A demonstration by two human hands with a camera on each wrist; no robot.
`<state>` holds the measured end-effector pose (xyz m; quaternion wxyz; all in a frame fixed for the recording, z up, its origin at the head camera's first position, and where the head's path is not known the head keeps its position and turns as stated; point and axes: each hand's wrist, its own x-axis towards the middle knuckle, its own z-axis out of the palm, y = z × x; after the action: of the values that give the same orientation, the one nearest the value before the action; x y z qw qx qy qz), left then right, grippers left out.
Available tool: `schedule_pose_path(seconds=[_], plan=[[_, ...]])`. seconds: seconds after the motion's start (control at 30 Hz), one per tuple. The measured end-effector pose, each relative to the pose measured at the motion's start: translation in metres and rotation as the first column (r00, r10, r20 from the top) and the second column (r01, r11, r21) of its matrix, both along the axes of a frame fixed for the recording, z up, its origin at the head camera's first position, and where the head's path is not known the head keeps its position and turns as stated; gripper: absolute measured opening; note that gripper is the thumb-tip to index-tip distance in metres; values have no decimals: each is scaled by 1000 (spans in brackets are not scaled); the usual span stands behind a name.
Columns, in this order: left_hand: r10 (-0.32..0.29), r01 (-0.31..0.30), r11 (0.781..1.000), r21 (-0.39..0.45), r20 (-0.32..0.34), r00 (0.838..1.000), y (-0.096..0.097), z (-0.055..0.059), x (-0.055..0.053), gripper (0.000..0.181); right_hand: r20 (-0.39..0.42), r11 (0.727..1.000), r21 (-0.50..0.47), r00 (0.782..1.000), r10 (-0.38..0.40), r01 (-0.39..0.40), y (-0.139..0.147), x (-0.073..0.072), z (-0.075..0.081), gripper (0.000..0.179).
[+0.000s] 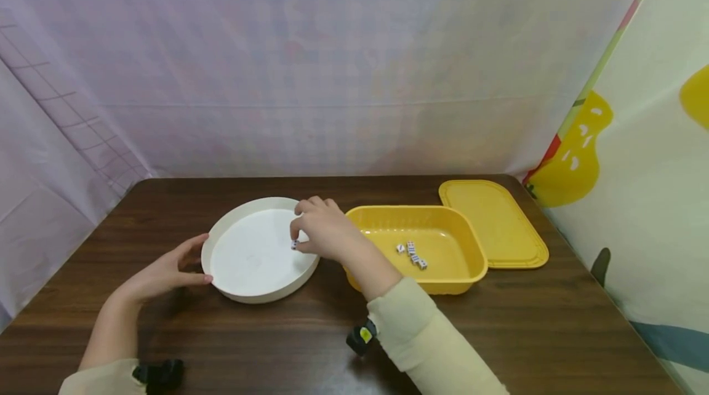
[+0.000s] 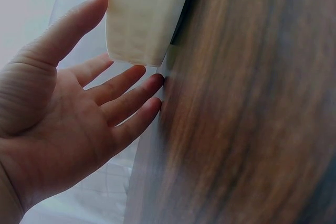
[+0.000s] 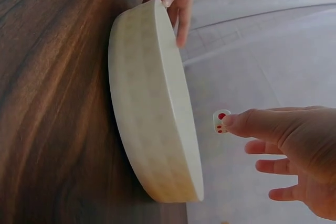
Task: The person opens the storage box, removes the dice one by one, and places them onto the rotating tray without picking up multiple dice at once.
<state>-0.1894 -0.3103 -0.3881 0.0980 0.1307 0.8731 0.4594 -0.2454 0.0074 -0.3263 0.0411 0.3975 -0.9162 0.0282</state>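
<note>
The right hand [image 1: 324, 230] is pinched by thumb and finger on a die [image 3: 218, 121], held above the right part of the white dish [image 1: 249, 253]. A large red pip is turned toward the right wrist camera. The dish's left rim is touched by the left hand [image 1: 162, 274], its fingers extended. A narrow strip of table [image 1: 266, 346] is left between dish and yellow tub [image 1: 421, 216]. Other dice [image 1: 411, 248] are contained in the tub, its long axis laid left to right. The lid [image 1: 493, 223] is placed near the table's right edge.

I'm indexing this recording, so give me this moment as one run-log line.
right hand: pinches die above white tray | left hand: touches tray's rim | yellow container: several dice inside
</note>
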Motion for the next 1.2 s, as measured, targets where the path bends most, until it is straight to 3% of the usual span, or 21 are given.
schedule_pose_path(seconds=[0.33, 0.7, 1.2], plan=[[1, -1, 1000, 1, 1, 1000, -2, -2, 2, 89, -26, 999, 33, 1000, -17, 18, -13, -1, -9, 11], [8, -8, 1000, -4, 4, 1000, -1, -1, 1, 89, 4, 998, 32, 998, -58, 58, -25, 1, -17, 13], [4, -4, 1000, -6, 3, 1000, 0, 1, 0, 89, -1, 998, 30, 999, -51, 51, -15, 3, -8, 25]])
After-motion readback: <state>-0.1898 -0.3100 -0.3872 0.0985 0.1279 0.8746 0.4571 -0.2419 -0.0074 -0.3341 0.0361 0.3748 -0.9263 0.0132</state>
